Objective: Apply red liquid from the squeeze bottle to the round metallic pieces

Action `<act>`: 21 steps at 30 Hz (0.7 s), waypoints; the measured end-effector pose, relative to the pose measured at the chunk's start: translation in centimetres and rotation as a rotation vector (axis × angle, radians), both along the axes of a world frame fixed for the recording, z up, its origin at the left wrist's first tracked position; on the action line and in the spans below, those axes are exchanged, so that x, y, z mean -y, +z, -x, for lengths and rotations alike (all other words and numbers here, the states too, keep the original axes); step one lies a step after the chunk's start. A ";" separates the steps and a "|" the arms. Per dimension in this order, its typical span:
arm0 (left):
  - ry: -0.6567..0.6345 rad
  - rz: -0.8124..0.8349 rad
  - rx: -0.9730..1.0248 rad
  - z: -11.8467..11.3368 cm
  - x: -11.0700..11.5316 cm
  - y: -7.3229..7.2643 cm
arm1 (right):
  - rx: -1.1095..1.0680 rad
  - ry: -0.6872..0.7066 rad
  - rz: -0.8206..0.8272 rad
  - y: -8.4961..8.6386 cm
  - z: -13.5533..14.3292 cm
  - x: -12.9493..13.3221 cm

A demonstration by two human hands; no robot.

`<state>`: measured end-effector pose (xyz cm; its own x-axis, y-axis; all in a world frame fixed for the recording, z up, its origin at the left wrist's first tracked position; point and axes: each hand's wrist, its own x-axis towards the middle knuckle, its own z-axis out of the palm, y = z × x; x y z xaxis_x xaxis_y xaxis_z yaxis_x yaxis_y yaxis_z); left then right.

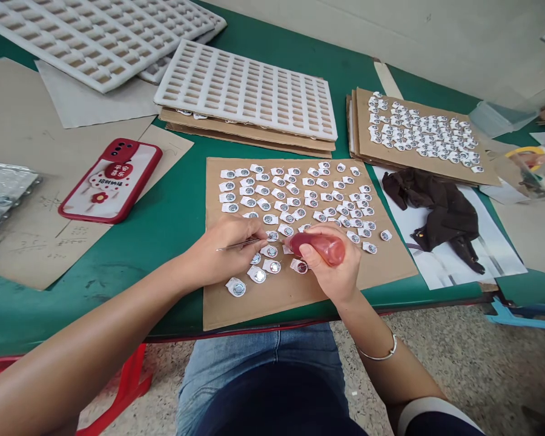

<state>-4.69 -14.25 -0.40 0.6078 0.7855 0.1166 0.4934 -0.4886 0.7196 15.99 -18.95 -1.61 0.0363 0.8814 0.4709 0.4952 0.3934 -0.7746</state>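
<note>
My right hand [338, 266] is wrapped round a small red squeeze bottle [322, 245], its tip angled down to the left. My left hand [227, 251] pinches a thin metal tool [243, 244] whose exact kind I cannot make out. Both hands are over a brown cardboard sheet [236, 312], close together near its middle. Many small round silvery pieces on white tabs lie on the sheet in loose rows. One such piece [271, 236] is beside the left fingertips, and another piece [298, 266] lies just below the bottle. The spot between the hands is partly hidden by the fingers.
Behind the sheet, a white foam tray [249, 91] rests on stacked cardboard. A red-framed phone [111, 180] lies at left. To the right are another filled cardboard sheet [363, 130], a dark cloth [449, 209] on white paper, and yellow-handled scissors [531, 151].
</note>
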 end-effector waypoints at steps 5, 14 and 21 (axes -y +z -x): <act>0.028 0.045 -0.003 0.0 -0.1 -0.3 | 0.017 -0.009 0.006 0.0 0.1 0.1; 0.044 0.095 0.005 0.0 -0.4 0.3 | 0.022 -0.006 0.009 -0.1 0.1 0.1; 0.049 0.107 0.025 0.0 -0.7 0.3 | 0.000 0.018 0.004 -0.2 0.1 0.1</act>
